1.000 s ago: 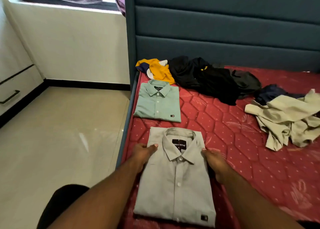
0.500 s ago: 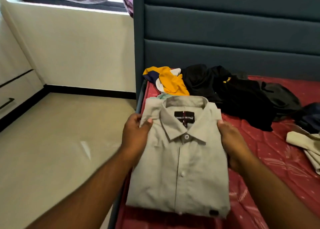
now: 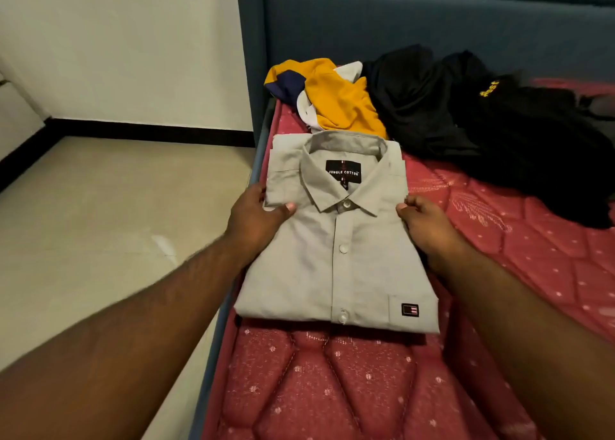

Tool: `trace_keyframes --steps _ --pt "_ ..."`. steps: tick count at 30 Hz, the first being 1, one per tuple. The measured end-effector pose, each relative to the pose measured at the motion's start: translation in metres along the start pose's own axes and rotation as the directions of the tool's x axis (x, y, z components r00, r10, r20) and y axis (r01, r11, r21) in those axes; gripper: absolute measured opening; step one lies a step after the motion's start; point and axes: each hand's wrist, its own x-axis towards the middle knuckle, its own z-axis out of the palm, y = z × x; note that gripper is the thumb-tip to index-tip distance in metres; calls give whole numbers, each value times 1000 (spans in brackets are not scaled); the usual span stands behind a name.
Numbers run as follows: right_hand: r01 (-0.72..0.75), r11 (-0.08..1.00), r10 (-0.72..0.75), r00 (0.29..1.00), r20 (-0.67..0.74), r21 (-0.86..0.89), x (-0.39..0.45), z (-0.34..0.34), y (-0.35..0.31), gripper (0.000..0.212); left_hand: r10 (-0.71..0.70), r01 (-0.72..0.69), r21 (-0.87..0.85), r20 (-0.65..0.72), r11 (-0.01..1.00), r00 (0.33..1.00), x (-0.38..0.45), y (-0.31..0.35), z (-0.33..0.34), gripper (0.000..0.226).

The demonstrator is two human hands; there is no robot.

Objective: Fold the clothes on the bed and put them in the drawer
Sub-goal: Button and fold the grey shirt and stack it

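Your left hand [image 3: 254, 215] grips the left edge of the folded grey shirt [image 3: 336, 250] just below the collar, thumb on top of the fabric, fingers tucked beneath. Your right hand [image 3: 427, 226] grips the right edge at the same height, thumb curled on top, fingers hidden under the fold. The shirt faces up, buttoned, collar toward the headboard [image 3: 416, 20], a black neck label reading JUNGLE COTTON and a small logo patch on the pocket at its lower right corner. It sits at the left side of the red quilted mattress [image 3: 332, 389]; whether it rests flat or is held slightly raised cannot be told. Just beyond the collar lies a crumpled yellow, navy and white garment [image 3: 339, 103], touching or nearly touching the shirt. To its right spreads a heap of black clothes [image 3: 482, 123] with yellow lettering. Pale floor tiles [image 3: 116, 223] lie left of the bed.
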Motion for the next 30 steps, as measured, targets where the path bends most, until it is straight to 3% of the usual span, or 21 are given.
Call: trace_keyframes --steps 3,5,7,9,10,12,13,14,16,18,22,25,27,30 --pt "153 988 -148 969 -199 10 -4 4 -15 14 155 -160 -34 -108 987 982 -1 22 -3 32" --pt "214 975 -221 939 -262 -55 -3 4 -25 13 192 -195 -15 -125 981 973 2 31 -3 31" --pt "148 975 -184 955 -231 -167 2 4 -19 12 101 -98 47 -80 994 992 1 29 -3 38" --pt "46 966 -102 972 -209 -255 -6 5 -19 21 20 -6 226 -60 974 998 -7 29 -4 51" --pt "76 943 -146 970 -196 -324 -17 6 -22 26 68 -36 398 -67 917 995 -16 33 -6 57" --pt "276 807 -384 917 -108 -522 -47 5 -29 38 363 -248 685 -26 685 931 -40 46 -6 61" --pt "380 715 -490 871 -34 -587 -64 8 -31 42 475 -362 733 61 576 878 -52 52 -3 59" --pt "444 641 -532 845 54 -627 -80 13 -29 45 485 -434 749 172 501 857 -64 52 2 58" --pt "426 516 -434 878 202 -744 -95 28 -18 50 302 -424 767 308 482 902 -77 36 16 61" --pt "348 434 -259 932 254 -831 -99 41 5 52 197 -379 779 323 500 926 -86 13 26 67" --pt "328 439 -194 944 268 -836 -91 43 9 54 170 -367 776 327 513 930 -82 3 30 71" --pt "279 481 -33 953 300 -831 -85 39 -2 55 52 -346 782 375 518 925 -77 13 28 62" --pt "251 481 41 950 308 -840 -90 32 -13 56 -6 -322 830 365 455 931 -82 32 26 58" --pt "233 512 25 958 285 -827 -110 6 -17 60 137 -396 860 371 321 918 -104 67 36 60"
